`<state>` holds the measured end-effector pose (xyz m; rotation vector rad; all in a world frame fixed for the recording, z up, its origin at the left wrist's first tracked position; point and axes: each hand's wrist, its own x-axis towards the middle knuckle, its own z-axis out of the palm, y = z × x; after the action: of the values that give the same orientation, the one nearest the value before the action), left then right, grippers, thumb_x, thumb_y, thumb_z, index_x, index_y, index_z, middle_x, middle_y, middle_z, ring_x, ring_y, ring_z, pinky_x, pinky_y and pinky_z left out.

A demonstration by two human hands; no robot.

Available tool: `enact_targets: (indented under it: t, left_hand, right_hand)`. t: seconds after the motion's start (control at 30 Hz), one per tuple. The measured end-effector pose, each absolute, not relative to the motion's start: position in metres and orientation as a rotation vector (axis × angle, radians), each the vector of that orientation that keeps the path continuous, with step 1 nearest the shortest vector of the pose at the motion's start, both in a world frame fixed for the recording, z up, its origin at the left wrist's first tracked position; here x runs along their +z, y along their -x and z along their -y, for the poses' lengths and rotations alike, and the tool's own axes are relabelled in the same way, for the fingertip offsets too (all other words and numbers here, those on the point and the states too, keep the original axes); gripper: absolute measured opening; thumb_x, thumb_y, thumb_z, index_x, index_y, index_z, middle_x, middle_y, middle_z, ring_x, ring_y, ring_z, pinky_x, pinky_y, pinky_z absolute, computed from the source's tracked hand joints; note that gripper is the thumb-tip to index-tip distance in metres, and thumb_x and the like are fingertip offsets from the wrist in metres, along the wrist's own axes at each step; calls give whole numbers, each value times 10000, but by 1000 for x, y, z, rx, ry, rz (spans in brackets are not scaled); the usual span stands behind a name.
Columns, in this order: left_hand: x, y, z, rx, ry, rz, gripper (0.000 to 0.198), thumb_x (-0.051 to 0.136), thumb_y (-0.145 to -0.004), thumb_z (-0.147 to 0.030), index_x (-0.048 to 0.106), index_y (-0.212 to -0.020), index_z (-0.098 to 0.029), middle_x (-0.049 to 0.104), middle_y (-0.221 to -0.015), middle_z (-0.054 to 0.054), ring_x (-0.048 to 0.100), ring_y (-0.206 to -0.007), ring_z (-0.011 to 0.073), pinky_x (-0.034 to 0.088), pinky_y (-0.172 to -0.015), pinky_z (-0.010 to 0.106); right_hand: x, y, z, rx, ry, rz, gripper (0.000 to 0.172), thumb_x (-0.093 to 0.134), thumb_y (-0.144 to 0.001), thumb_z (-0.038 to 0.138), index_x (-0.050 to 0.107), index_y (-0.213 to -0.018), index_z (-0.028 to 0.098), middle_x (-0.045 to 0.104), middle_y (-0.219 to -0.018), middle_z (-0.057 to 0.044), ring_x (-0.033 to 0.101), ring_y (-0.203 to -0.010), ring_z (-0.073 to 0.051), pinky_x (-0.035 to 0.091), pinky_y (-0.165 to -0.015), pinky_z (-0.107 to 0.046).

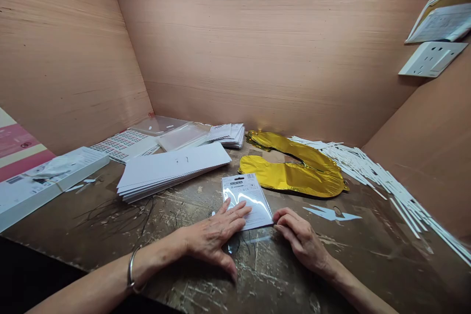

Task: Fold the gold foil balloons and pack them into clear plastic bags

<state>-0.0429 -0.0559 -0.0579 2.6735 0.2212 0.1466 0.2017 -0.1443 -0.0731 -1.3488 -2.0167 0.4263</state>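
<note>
A small clear plastic packet with a printed white card inside [241, 189] lies flat on the worn brown table, its hang-hole edge facing away. My left hand [215, 233] rests on its lower left part with fingers spread, covering some of the print. At the packet's lower right corner, my right hand [303, 240] is closed in a pinch; the fingertips touch the edge there. Just beyond the packet is a stack of flat gold foil balloons [290, 176]. To the left sits a stack of long white cards [172, 167].
White paper sticks [368, 171] lie loose along the right side. Blue-white paper cutouts [331, 213] are near my right hand. Clear plastic bags [184, 135], a sticker sheet [125, 144] and small printed cards [228, 133] lie at the back. A long white box [22, 201] stands left.
</note>
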Motion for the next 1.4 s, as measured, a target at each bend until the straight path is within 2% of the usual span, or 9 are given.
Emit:
enact_targets:
  t: [0.17, 0.33, 0.47, 0.63, 0.8, 1.03, 1.17, 1.27, 1.4]
  left_hand:
    - [-59, 50, 68, 187, -2731, -278, 443, 470, -805, -414, 424, -1130, -116, 325, -1329, 178, 106, -1292, 274, -11, -1029, 498]
    - [-61, 54, 66, 272, -2731, -136, 705, 533, -712, -552, 330, -1214, -101, 326, -1318, 209, 133, -1282, 301, -16, -1022, 508]
    - [-58, 57, 63, 255, -2713, -116, 697, 567, -680, -552, 357, -1190, -125, 356, -1307, 185, 154, -1280, 287, -11, -1033, 480]
    - [-58, 63, 73, 324, -2708, -166, 597, 563, -704, -517, 417, -1133, -129, 372, -1297, 186, 179, -1273, 293, 22, -1026, 502]
    - [-65, 59, 87, 418, -2684, -456, 156, 387, -852, -187, 517, -919, -135, 491, -1198, 131, 324, -1220, 215, 122, -1044, 450]
    - [-79, 45, 97, 774, -2416, -912, 217, 364, -807, -103, 526, -668, -144, 576, -1012, 101, 524, -981, 184, 395, -889, 347]
    - [-74, 38, 100, 864, -2189, -1192, 217, 411, -731, -75, 502, -549, -150, 536, -1092, 108, 485, -1035, 224, 394, -882, 366]
    - [-68, 35, 99, 934, -1962, -1303, 215, 438, -673, -63, 497, -485, -148, 457, -1217, 101, 434, -1097, 261, 355, -913, 401]
    - [-73, 36, 94, 1095, -1455, -1304, 141, 570, -592, -118, 507, -467, -129, 384, -1277, 122, 472, -1042, 288, 416, -836, 376]
  right_hand:
    - [-63, -216, 147, 469, 1363, 2102, 202, 349, -850, 151, 545, -872, 192, 531, -952, -68, 520, -865, -140, 441, -758, -270]
    - [-65, -224, 148, 394, 1350, 2325, 320, 330, -847, 131, 570, -1028, 238, 520, -986, -75, 504, -892, -148, 435, -764, -274]
    - [-68, -215, 144, 397, 1291, 2355, 261, 364, -849, 172, 614, -899, 223, 518, -970, -68, 494, -879, -150, 423, -759, -277]
    - [-69, -201, 141, 571, 1337, 2105, 143, 417, -831, 198, 539, -759, 180, 502, -919, -53, 495, -840, -133, 405, -758, -263]
    - [-66, -187, 139, 669, 1552, 1873, 178, 445, -786, 199, 460, -611, 173, 499, -885, -38, 497, -770, -127, 386, -691, -252]
    - [-66, -167, 132, 634, 1900, 1700, 216, 428, -747, 257, 411, -546, 182, 494, -607, -7, 465, -599, -134, 319, -566, -256]
    - [-73, -163, 131, 838, 1869, 1525, 236, 462, -719, 307, 411, -529, 177, 457, -508, 20, 433, -498, -109, 287, -476, -231]
    - [-76, -162, 131, 1112, 1676, 1223, 165, 521, -684, 331, 455, -710, 183, 411, -486, 72, 364, -386, -72, 251, -386, -203]
    - [-65, -158, 133, 1265, 1356, 937, 481, 629, -616, 331, 363, -1002, 222, 407, -511, 109, 355, -361, -62, 263, -354, -180]
